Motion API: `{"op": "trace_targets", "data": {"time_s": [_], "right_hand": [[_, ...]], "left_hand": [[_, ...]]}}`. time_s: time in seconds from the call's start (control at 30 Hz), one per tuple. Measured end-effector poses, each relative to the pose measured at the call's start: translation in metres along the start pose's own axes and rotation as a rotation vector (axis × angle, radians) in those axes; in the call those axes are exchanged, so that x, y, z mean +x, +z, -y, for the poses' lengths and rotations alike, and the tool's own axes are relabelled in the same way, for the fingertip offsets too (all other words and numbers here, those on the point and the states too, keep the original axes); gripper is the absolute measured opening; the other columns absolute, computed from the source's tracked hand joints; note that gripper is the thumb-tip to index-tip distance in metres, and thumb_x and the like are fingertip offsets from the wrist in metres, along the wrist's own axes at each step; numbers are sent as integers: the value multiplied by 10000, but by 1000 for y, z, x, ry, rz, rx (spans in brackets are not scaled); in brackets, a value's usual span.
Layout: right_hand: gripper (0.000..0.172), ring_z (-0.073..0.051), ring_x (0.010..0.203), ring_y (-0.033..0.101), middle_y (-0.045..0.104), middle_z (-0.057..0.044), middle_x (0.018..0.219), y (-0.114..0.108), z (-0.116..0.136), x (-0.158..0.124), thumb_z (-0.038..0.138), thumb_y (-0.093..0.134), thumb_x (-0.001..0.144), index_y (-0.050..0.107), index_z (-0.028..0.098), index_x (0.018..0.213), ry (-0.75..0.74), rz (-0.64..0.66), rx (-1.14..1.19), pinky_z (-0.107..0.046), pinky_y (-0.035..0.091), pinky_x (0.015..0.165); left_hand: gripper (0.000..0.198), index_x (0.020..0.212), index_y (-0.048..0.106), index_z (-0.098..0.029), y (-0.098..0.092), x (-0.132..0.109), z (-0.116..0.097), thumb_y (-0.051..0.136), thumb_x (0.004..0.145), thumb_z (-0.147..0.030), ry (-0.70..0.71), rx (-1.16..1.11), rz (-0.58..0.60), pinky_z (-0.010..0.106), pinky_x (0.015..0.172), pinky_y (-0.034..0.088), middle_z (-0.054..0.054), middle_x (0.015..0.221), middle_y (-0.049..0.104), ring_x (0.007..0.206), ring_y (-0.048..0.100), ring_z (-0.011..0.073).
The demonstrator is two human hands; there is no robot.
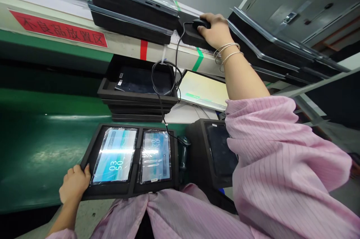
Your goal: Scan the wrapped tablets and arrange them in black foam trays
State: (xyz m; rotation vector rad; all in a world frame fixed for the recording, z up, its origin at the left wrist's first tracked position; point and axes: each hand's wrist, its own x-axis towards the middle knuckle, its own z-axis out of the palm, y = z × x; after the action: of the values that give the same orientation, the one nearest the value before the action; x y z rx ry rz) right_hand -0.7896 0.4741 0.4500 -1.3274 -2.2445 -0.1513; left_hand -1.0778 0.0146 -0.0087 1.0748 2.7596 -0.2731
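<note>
My right hand (218, 31) reaches up to the shelf, its fingers wrapped round a black computer mouse (201, 24) that rests on a dark block. The mouse's cable hangs down in front of the shelf. Low on the left, my left hand (74, 183) grips the left edge of a black foam tray (134, 173). Two tablets lie in separate compartments of this tray, both under clear film with lit screens. The left tablet (116, 154) shows large clock digits, and the right tablet (155, 156) is also lit. My left fingers are partly hidden by the tray's edge.
Stacked black trays (139, 101) hold a dark tablet behind. Another black tray (198, 153) stands right, beside a dark handheld scanner (184, 149). A lit screen (205, 89) sits under the shelf (126, 50). Trays with devices fill the shelf on both sides of the mouse. The table (42, 149) is green.
</note>
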Motion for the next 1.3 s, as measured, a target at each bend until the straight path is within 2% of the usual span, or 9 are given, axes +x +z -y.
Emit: {"op": "trace_targets", "data": {"time_s": [0.17, 0.63, 0.9, 1.3], "right_hand": [[434, -193, 1189, 503, 546, -111, 1296, 1, -2, 2, 318, 589, 892, 547, 229, 1316, 5, 7, -10, -351, 349, 1052], [440, -190, 1180, 531, 589, -118, 1276, 2, -4, 4, 299, 584, 882, 559, 188, 1307, -31, 5, -68, -359, 374, 1040], [432, -172, 1183, 527, 586, -107, 1282, 1, -3, 3, 294, 577, 885, 558, 194, 1305, -22, 13, -59, -345, 370, 1034], [458, -218, 1216, 511, 551, -128, 1292, 3, -4, 1, 299, 599, 880, 543, 214, 1327, -4, 4, -73, -356, 361, 1044]], "left_hand": [[564, 1058, 528, -82, 0, -1, -1, 149, 963, -489, 8, 8, -21, 365, 688, 430, 142, 988, 575, 923, 591, 300], [572, 1055, 544, -81, 5, 2, 1, 164, 958, -496, -8, -26, -70, 379, 659, 431, 151, 993, 582, 917, 583, 314], [562, 1047, 535, -75, 5, 2, 1, 171, 961, -495, 2, 0, -53, 363, 656, 420, 144, 992, 575, 925, 587, 306], [556, 1053, 536, -80, -2, -1, -1, 171, 957, -488, -7, -16, -27, 375, 670, 440, 158, 1006, 581, 946, 584, 314]]}}
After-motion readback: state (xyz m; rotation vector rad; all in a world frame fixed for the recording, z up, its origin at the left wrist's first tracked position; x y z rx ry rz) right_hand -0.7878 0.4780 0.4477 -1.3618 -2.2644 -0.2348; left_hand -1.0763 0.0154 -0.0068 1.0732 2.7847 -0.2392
